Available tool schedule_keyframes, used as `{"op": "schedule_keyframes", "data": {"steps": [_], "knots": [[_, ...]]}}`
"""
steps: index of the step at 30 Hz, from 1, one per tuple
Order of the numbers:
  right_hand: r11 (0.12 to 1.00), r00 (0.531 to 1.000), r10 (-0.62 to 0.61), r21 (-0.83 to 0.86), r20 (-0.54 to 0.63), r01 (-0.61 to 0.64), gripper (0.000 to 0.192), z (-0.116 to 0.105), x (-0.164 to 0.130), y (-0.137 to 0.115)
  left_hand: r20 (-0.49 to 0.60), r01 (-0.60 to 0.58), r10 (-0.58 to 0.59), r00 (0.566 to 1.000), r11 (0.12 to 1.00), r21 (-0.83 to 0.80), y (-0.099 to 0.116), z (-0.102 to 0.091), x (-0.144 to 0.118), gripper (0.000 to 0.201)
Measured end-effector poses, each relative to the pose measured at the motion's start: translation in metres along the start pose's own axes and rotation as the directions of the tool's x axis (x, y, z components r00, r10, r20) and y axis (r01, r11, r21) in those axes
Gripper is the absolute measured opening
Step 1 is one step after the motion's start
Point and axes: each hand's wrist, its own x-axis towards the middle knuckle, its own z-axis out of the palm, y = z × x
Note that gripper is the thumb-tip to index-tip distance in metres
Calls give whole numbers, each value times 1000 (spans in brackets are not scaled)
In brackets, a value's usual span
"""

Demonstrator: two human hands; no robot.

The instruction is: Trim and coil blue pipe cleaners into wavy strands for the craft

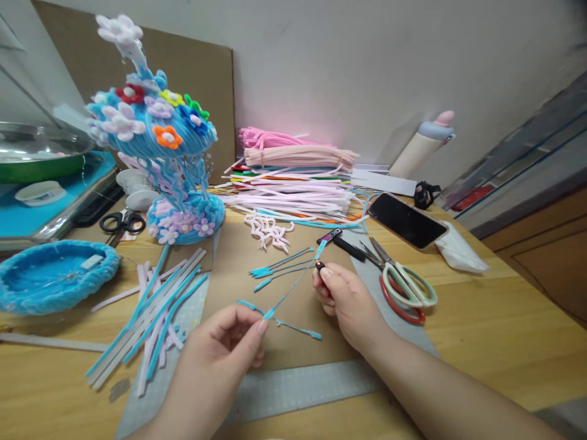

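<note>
My left hand (229,348) pinches one end of a thin blue pipe cleaner (293,287), its middle stripped to a narrow stem and fuzz left at the ends. The far end rises past my right hand (343,299). That hand is closed around a small black-tipped object (320,265), mostly hidden by the fingers, close beside the stem. Under the held piece, another trimmed blue pipe cleaner (298,329) lies across the brown board (293,357). Several more trimmed blue pieces (279,267) lie behind it.
Green-handled scissors (408,284) lie at right, near a phone (407,220). Bundled pipe cleaners (293,195) are stacked at the back. A blue flower-covered craft (160,134) stands at back left. Cut strips (151,318) and a blue fuzzy bowl (59,275) lie left.
</note>
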Motion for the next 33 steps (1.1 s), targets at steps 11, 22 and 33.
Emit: {"op": "schedule_keyframes", "data": {"steps": [11,22,33], "knots": [[993,999,29,117,17,-30,30,0,1,-2,-27,13,-14,1000,999,-34,3,5,-3,24],[988,999,40,149,21,-42,29,-2,2,-3,-50,8,-10,999,999,-50,2,5,-2,25],[999,1000,1,51,-25,1,29,-2,2,-2,-2,69,-69,998,993,-100,3,3,0,28]]}}
